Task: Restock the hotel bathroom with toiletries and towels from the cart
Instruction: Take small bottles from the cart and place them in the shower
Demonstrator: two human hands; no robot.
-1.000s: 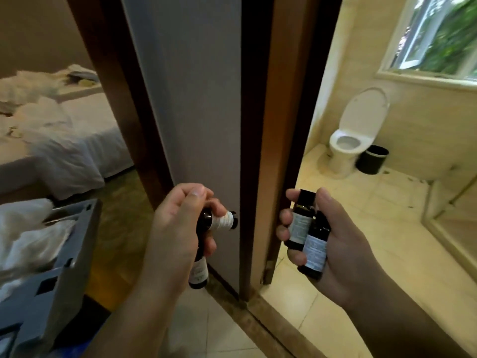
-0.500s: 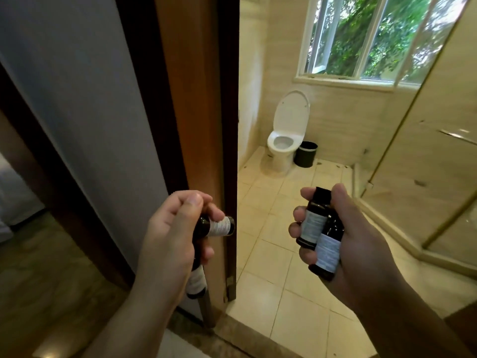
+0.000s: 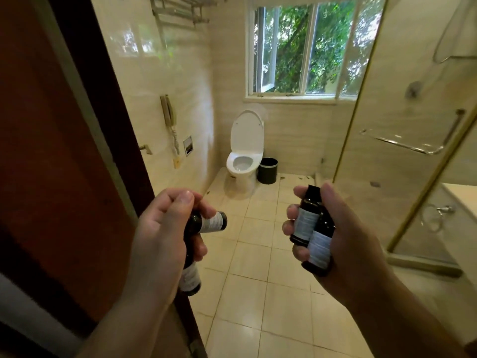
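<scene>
Four small, dark, glossy cylinders with pale labels sit at lower centre: our left hand [image 3: 165,236] curls round the crossed bottles [image 3: 210,223], our right hand [image 3: 343,241] clasps the paired bottles [image 3: 318,250] side by side, above square cream floor tiles [image 3: 258,301].

Cream tiled floor [image 3: 260,301], white toilet [image 3: 244,151], black bin [image 3: 268,170], open window [image 3: 304,47], glass shower screen [image 3: 402,125]

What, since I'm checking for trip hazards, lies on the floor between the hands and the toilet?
Only bare floor tiles between left hand, right hand and toilet, per the head view.
</scene>
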